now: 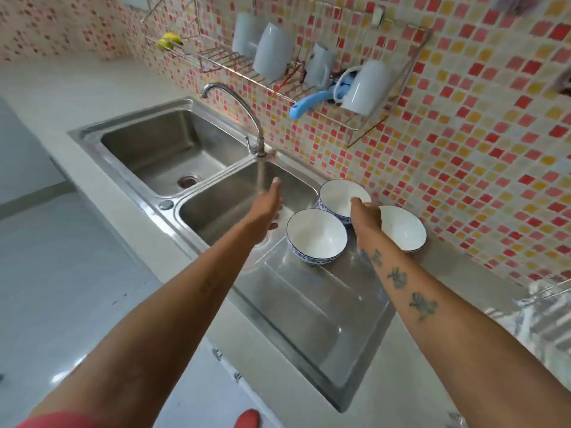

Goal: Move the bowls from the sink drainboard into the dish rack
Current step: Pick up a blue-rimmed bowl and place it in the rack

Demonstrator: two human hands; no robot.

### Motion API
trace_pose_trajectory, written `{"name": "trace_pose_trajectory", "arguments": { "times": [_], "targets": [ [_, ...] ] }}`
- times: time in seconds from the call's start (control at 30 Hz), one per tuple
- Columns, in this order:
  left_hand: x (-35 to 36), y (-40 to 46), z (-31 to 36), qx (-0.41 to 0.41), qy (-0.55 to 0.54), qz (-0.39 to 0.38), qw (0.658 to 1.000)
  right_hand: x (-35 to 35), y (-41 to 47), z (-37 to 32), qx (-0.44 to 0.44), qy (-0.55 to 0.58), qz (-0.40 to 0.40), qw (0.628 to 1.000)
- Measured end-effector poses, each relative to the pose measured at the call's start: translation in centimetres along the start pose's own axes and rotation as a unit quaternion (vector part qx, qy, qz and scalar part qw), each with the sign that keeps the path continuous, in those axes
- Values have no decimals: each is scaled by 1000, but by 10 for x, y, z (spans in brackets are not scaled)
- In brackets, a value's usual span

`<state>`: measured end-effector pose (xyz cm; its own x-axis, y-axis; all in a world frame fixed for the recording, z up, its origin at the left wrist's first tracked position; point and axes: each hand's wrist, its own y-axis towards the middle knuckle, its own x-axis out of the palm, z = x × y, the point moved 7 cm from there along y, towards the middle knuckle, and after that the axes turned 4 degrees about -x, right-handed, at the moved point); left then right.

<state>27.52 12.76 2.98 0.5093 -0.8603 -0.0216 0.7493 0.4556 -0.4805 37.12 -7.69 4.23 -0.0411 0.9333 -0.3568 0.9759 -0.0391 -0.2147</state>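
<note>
From the head camera, three white ceramic bowls with blue patterned outsides stand upright, mouths up, in a tight cluster at the far end of the ribbed stainless-steel sink drainboard [312, 307], close under the red, pink and yellow mosaic wall; that is where rinsed ware would be left to shed water toward the basin. The near bowl [316, 234] sits apart from both hands, the far bowl [341, 196] is closest to the wall, and the right-hand bowl [404, 227] stands just beside it. The right hand [366, 213] reaches in palm down over the gap between the far and right-hand bowls, fingers loosely spread and touching or nearly touching their rims; it grips nothing that can be seen, and it looks poised to take one rim. The left hand [267, 208] hangs over the right basin of the steel double sink [148, 149], fingers extended and open, empty, probably waiting to support or receive a bowl. The wall-mounted chrome wire dish rack [222, 58] hangs above the curved steel tap [234, 103] and already holds inverted white mugs [272, 52] and a light blue plastic-handled utensil [309, 103], so each bowl must be lifted up and across to the free wires at its left end. No bowl has been moved yet, by this view.
</note>
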Motion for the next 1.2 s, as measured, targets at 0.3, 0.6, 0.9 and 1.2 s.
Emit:
{"name": "trace_pose_trajectory", "arguments": {
  "times": [0.3,0.6,0.9,1.2],
  "targets": [
    [41,64,-61,-35,-23,-17,999,33,33,81,109,19,8,994],
    [58,91,-99,-100,-145,-7,984,55,35,93,122,131,25,984],
    [56,81,-101,-127,-168,-8,978,50,18,97,172,155,2,973],
    [67,13,-51,-95,-206,-23,974,3,-14,44,80,160,34,983]
  ]
}}
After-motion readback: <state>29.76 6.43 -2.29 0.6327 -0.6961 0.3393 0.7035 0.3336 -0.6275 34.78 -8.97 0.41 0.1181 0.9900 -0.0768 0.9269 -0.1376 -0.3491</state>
